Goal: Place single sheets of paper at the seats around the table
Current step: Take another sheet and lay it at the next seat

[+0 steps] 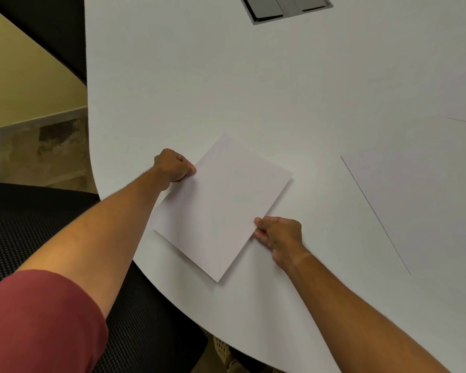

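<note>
The white bench [253, 90] carries a sheet of paper [221, 205] near its near-left edge, above a black chair [38, 224]. Left hand [174, 165] and right hand [279, 234] pinch opposite edges; lower it flat, square to the seat, then release together.

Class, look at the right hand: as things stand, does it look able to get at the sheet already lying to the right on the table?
Probably yes, but not at once. Nothing lies between the right hand and the sheet lying to the right on the table. The hand, though, is pinching the held sheet, so it must let go first.
</note>
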A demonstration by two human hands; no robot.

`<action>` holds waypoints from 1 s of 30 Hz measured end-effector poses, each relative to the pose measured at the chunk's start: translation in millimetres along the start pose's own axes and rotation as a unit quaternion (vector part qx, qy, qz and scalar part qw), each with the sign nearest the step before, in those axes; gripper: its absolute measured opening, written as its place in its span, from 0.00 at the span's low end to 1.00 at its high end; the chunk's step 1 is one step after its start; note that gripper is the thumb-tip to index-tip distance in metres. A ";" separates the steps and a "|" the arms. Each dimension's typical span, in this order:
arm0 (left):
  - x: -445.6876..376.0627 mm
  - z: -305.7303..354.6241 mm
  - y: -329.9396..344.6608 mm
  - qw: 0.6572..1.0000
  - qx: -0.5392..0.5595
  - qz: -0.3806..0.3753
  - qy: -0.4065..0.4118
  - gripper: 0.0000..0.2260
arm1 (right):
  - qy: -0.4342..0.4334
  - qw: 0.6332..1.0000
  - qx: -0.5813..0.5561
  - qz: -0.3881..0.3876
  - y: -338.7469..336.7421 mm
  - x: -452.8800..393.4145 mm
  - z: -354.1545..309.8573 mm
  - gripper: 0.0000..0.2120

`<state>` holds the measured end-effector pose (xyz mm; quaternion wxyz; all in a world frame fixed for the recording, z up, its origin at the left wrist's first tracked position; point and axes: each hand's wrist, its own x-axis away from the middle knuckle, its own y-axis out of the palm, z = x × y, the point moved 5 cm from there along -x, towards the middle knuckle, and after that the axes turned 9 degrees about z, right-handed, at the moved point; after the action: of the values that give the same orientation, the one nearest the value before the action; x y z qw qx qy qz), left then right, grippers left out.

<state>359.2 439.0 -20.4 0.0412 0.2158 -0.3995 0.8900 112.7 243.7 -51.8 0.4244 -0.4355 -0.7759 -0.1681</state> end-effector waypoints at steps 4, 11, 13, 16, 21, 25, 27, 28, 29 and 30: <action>-4.5 6.0 5.5 1.000 -0.005 -0.001 0.017 0.04 | 0.002 1.000 -0.019 0.017 3.6 2.5 4.7 0.05; -15.4 19.4 13.5 0.998 -0.011 -0.005 0.056 0.07 | -0.010 0.999 -0.033 0.031 8.9 0.3 2.7 0.03; -18.9 21.9 16.1 0.998 -0.015 -0.006 0.060 0.08 | -0.014 0.999 -0.034 0.035 10.1 -1.6 -0.1 0.03; -24.0 22.9 18.6 0.998 -0.012 -0.004 0.058 0.08 | -0.016 0.998 -0.033 0.044 12.5 -3.7 -3.1 0.04; -29.5 21.0 21.2 0.999 -0.012 -0.004 0.052 0.10 | -0.027 0.998 -0.018 0.056 16.0 -4.8 -6.9 0.06; -29.8 22.8 21.7 0.999 -0.006 -0.002 0.049 0.08 | -0.029 0.997 -0.006 0.066 17.2 -3.9 -9.6 0.06; -30.3 23.1 21.6 0.999 -0.011 0.000 0.047 0.09 | -0.030 0.997 0.001 0.071 17.6 -3.3 -10.2 0.06; -30.4 23.2 21.5 0.999 -0.013 0.001 0.046 0.09 | -0.031 0.997 0.005 0.075 17.8 -3.2 -10.5 0.06; -30.7 23.1 21.4 0.999 -0.012 0.001 0.046 0.09 | -0.033 0.996 0.009 0.078 17.9 -3.2 -10.7 0.06; -30.8 23.1 21.4 0.999 -0.012 0.000 0.046 0.09 | -0.033 0.996 0.012 0.081 17.9 -3.4 -10.8 0.06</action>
<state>389.9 410.8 -34.5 0.0616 0.1743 -0.4075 0.8943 133.7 245.2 -50.1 0.4155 -0.4970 -0.7539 -0.1094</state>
